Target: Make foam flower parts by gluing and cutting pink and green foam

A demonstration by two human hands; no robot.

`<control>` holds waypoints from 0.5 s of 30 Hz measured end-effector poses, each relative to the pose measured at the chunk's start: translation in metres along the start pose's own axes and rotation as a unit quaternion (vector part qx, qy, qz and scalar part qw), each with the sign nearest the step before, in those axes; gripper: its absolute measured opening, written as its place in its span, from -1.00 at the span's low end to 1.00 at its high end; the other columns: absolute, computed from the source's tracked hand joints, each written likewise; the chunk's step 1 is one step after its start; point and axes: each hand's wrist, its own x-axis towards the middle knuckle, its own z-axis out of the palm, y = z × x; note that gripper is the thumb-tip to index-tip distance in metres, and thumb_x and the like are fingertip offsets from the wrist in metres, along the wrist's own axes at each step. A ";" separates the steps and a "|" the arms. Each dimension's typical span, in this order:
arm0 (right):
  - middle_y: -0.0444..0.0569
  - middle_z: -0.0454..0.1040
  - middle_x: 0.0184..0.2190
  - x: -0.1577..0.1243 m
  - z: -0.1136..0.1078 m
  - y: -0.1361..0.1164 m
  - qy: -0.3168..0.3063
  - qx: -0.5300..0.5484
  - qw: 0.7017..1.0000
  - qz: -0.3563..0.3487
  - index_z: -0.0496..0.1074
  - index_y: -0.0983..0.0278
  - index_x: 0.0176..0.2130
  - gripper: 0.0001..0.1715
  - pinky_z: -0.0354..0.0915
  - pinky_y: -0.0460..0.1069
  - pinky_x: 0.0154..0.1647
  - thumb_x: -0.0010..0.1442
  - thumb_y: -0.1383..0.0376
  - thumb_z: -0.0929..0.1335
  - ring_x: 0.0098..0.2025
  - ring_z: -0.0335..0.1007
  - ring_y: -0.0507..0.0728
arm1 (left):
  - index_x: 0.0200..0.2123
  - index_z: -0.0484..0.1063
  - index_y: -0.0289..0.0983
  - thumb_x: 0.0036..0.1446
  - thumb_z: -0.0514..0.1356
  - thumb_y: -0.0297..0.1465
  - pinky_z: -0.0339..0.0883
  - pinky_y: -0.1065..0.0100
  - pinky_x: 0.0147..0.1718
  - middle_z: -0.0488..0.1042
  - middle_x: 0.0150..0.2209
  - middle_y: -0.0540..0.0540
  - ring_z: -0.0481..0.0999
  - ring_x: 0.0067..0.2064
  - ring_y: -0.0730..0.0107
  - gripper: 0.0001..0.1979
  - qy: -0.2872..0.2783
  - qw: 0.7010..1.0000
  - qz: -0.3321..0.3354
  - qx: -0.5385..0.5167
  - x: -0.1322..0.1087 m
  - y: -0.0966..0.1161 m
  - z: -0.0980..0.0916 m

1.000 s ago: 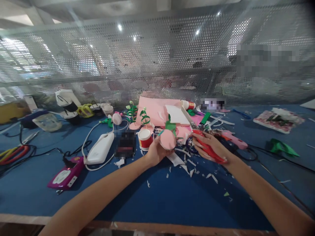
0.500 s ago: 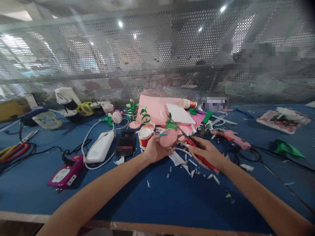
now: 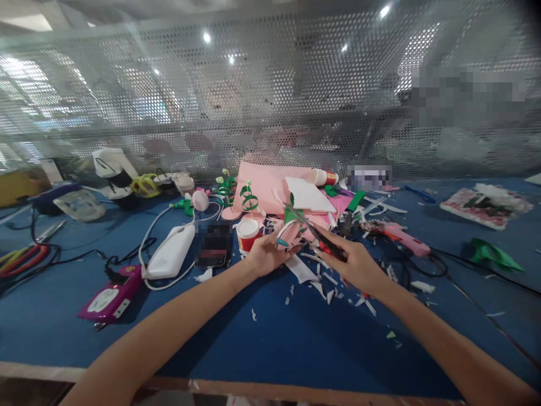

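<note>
My left hand (image 3: 269, 255) is closed around a pink paper disc (image 3: 289, 231), now tilted so that its pale edge shows. A small teal strip (image 3: 282, 242) lies by the thumb, and part of the disc is hidden by the fingers. In my right hand (image 3: 359, 261) is a pair of scissors (image 3: 332, 247) with dark and red handles. Their blades point up and left, close to the disc's upper right side; whether they touch it I cannot tell. Green paper (image 3: 291, 213) shows just behind the disc. Left of my left hand stands a red and white paper cup (image 3: 248, 235).
Pink sheets (image 3: 262, 183) and a white sheet (image 3: 308, 195) lie behind my hands, among paper scraps. To the right is a pink glue gun (image 3: 403, 239) with a cable. A white power bank (image 3: 172, 252) and a purple power strip (image 3: 112, 296) sit left. A perforated metal screen (image 3: 270, 101) stands behind.
The pink disc has tipped from facing me to nearly edge-on. My right hand has turned the scissors and brought the blades up and left, nearer the disc.
</note>
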 end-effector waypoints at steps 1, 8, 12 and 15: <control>-0.01 0.42 0.03 0.000 0.001 0.000 0.007 -0.014 1.000 -0.017 0.15 0.14 0.23 -0.36 0.43 -0.03 -0.34 0.18 0.17 0.28 -0.35 0.50 0.11 | -0.30 0.48 -0.28 -0.29 0.07 -0.55 0.19 0.09 0.04 0.45 -0.57 -0.02 0.49 -0.32 0.31 -0.62 -0.021 1.000 -0.001 0.006 0.001 -0.001 -0.003; -0.07 0.37 0.08 0.000 -0.001 -0.005 -0.001 -0.049 0.998 -0.038 0.21 0.15 0.19 -0.41 0.38 0.01 -0.10 0.17 0.24 0.29 -0.05 0.43 0.19 | 0.04 0.34 -0.28 -0.29 0.05 -0.60 0.15 0.19 0.05 0.54 -0.27 -0.08 0.47 -0.16 0.31 -0.31 -0.089 0.995 -0.006 0.038 0.005 -0.001 -0.008; -0.05 0.41 0.04 0.000 -0.003 -0.005 -0.008 -0.053 0.998 -0.023 0.22 0.18 0.19 -0.40 0.41 -0.01 -0.15 0.16 0.25 0.29 -0.09 0.45 0.18 | 0.08 0.30 -0.27 -0.26 0.11 -0.59 0.13 0.23 0.04 0.52 -0.15 -0.09 0.44 -0.06 0.27 -0.30 -0.088 0.994 0.006 0.069 0.004 -0.001 -0.005; -0.05 0.41 0.05 0.000 -0.002 0.000 -0.010 -0.044 0.998 -0.036 0.21 0.19 0.19 -0.39 0.38 0.00 -0.10 0.15 0.26 0.30 -0.06 0.43 0.18 | 0.07 0.32 -0.25 -0.20 0.19 -0.54 0.12 0.23 0.06 0.51 -0.11 -0.09 0.43 -0.02 0.25 -0.36 -0.079 0.993 0.027 0.086 0.007 -0.003 -0.009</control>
